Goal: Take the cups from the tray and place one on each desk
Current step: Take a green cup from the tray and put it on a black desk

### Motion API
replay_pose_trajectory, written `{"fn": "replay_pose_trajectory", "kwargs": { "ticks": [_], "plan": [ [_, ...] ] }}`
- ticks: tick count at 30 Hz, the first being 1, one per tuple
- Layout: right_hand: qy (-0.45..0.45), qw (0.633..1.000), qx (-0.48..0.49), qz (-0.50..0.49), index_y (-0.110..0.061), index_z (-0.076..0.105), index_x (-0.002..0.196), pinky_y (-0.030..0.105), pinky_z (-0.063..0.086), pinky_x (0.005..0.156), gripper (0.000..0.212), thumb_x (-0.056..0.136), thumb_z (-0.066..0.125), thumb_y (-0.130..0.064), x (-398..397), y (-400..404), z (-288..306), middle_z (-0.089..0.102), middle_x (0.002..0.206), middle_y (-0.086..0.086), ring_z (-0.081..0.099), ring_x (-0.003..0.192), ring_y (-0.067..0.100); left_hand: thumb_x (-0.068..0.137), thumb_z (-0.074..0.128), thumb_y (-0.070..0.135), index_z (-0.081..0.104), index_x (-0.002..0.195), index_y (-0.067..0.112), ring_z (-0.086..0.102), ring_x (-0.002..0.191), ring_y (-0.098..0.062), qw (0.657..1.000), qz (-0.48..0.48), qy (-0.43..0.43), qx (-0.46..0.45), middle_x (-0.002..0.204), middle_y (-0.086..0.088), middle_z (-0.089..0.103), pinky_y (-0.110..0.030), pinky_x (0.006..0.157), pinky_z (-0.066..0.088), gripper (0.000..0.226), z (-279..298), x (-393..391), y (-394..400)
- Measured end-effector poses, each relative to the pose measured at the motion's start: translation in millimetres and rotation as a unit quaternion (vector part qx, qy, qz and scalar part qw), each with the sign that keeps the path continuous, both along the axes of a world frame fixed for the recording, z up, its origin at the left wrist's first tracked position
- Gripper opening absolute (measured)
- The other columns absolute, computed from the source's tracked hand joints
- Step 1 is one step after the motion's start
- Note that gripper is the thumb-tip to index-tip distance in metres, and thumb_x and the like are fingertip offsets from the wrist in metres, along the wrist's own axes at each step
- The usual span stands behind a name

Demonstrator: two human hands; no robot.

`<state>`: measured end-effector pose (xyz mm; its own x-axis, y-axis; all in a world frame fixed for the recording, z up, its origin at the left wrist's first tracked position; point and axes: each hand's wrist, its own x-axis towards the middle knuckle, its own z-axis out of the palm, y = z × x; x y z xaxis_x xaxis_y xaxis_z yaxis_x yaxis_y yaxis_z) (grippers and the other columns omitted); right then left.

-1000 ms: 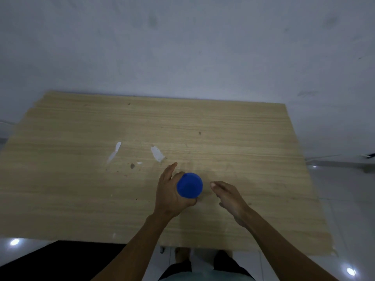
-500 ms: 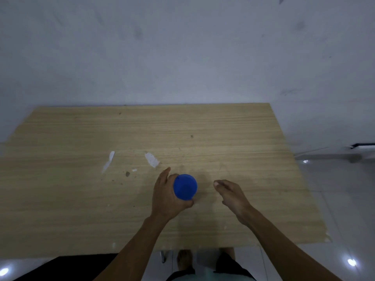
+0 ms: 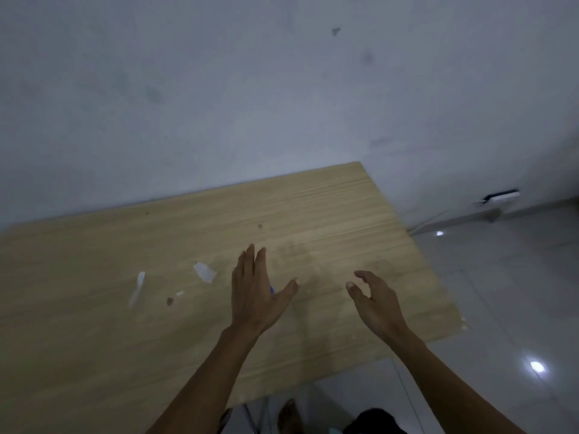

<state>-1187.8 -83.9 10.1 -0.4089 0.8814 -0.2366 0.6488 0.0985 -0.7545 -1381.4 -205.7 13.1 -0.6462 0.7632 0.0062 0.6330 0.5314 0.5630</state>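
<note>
Since 0.5 s ago L hand (image 3: 254,294) let go of the blue cup (image 3: 272,289), now flat-fingered above it w/ only a sliver showing on desk (image 3: 94,339), R hand (image 3: 374,300) loose, holding nothing — I'd call this desk done, next cup pls.

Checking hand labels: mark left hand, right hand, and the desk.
left hand (image 3: 253,296), head view, back of the hand.
right hand (image 3: 377,303), head view, back of the hand.
desk (image 3: 94,339), head view, bare wooden top.
</note>
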Motion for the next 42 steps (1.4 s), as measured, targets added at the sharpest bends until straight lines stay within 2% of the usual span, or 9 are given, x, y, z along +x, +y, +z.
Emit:
{"fn": "replay_pose_trajectory", "kwargs": {
  "ticks": [4, 9, 13, 24, 27, 30, 32, 35, 42],
  "plan": [
    [-0.054, 0.997, 0.056, -0.007, -0.02, 0.046, 0.138, 0.042, 0.044, 0.101, 0.049, 0.094, 0.05, -0.042, 49.2, 7.8, 7.6, 0.046, 0.142, 0.007, 0.044, 0.127, 0.026, 0.085, 0.047, 0.067, 0.014, 0.153, 0.015, -0.004, 0.151, -0.022, 0.998, -0.065, 0.019, -0.009, 0.164, -0.006, -0.001, -0.045, 0.122, 0.002, 0.092, 13.9, 37.6, 34.7],
    [-0.112, 0.989, 0.085, -0.052, -0.017, 0.037, 0.143, 0.041, 0.032, 0.11, 0.055, 0.095, 0.045, -0.043, 131.7, 20.3, 22.1, 0.038, 0.149, 0.009, 0.031, 0.138, 0.026, 0.088, 0.04, 0.068, 0.015, 0.153, 0.016, -0.008, 0.15, -0.023, 0.987, -0.154, 0.039, -0.034, 0.164, -0.007, -0.004, -0.046, 0.121, -0.002, 0.087, 22.8, 113.1, 84.8],
    [-0.138, 0.977, 0.095, -0.13, -0.016, 0.033, 0.145, 0.043, 0.025, 0.115, 0.058, 0.096, 0.043, -0.044, 239.0, 31.7, 31.7, 0.033, 0.152, 0.012, 0.023, 0.143, 0.028, 0.09, 0.038, 0.066, 0.019, 0.152, 0.016, -0.006, 0.151, -0.025, 0.968, -0.247, 0.035, -0.041, 0.164, -0.008, 0.0, -0.049, 0.121, 0.001, 0.083, 31.6, 214.1, 128.6],
    [-0.163, 0.929, 0.111, -0.313, -0.017, 0.033, 0.146, 0.042, 0.025, 0.116, 0.061, 0.094, 0.045, -0.046, 489.4, 27.8, 46.1, 0.033, 0.153, 0.012, 0.025, 0.143, 0.026, 0.094, 0.038, 0.058, 0.019, 0.152, 0.018, -0.004, 0.15, -0.025, 0.897, -0.441, 0.024, -0.033, 0.164, -0.008, 0.002, -0.049, 0.121, 0.003, 0.073, 41.5, 468.3, 203.8],
    [-0.168, 0.911, 0.103, -0.362, -0.016, 0.036, 0.144, 0.042, 0.028, 0.114, 0.061, 0.093, 0.047, -0.047, 548.8, 16.4, 49.3, 0.038, 0.149, 0.011, 0.03, 0.14, 0.026, 0.093, 0.039, 0.061, 0.016, 0.153, 0.018, -0.004, 0.151, -0.024, 0.866, -0.497, 0.023, -0.04, 0.164, -0.007, -0.001, -0.049, 0.121, 0.003, 0.077, 44.9, 535.9, 213.3],
    [-0.163, 0.894, 0.084, -0.409, -0.016, 0.043, 0.138, 0.048, 0.034, 0.109, 0.066, 0.087, 0.039, -0.057, 597.9, 4.2, 49.0, 0.045, 0.143, 0.01, 0.037, 0.134, 0.027, 0.09, 0.042, 0.064, 0.013, 0.153, 0.019, -0.003, 0.151, -0.022, 0.83, -0.555, 0.016, -0.048, 0.164, -0.006, -0.002, -0.047, 0.121, 0.004, 0.083, 48.7, 595.9, 222.4],
    [-0.166, 0.876, 0.082, -0.445, -0.015, 0.044, 0.136, 0.049, 0.035, 0.107, 0.061, 0.088, 0.042, -0.053, 624.9, -3.2, 49.8, 0.047, 0.14, 0.009, 0.038, 0.133, 0.028, 0.089, 0.043, 0.065, 0.012, 0.154, 0.02, -0.002, 0.151, -0.022, 0.804, -0.592, 0.015, -0.052, 0.164, -0.006, -0.003, -0.046, 0.12, 0.004, 0.085, 50.6, 633.2, 228.7],
    [-0.165, 0.849, 0.074, -0.497, -0.014, 0.045, 0.135, 0.044, 0.032, 0.111, 0.051, 0.092, 0.051, -0.042, 661.5, -9.6, 50.5, 0.044, 0.142, 0.009, 0.035, 0.135, 0.027, 0.089, 0.044, 0.064, 0.012, 0.154, 0.019, -0.002, 0.151, -0.022, 0.765, -0.641, 0.014, -0.056, 0.164, -0.006, -0.002, -0.045, 0.12, 0.005, 0.085, 56.0, 687.3, 239.6],
    [-0.144, 0.775, 0.047, -0.613, -0.016, 0.035, 0.145, 0.048, 0.025, 0.115, 0.06, 0.093, 0.049, -0.044, 740.2, -8.8, 49.0, 0.032, 0.153, 0.01, 0.02, 0.145, 0.027, 0.09, 0.045, 0.062, 0.017, 0.152, 0.017, 0.007, 0.15, -0.024, 0.663, -0.748, 0.017, -0.028, 0.163, -0.01, 0.008, -0.044, 0.121, 0.011, 0.082, 62.3, 806.5, 277.7]
  ]
}}
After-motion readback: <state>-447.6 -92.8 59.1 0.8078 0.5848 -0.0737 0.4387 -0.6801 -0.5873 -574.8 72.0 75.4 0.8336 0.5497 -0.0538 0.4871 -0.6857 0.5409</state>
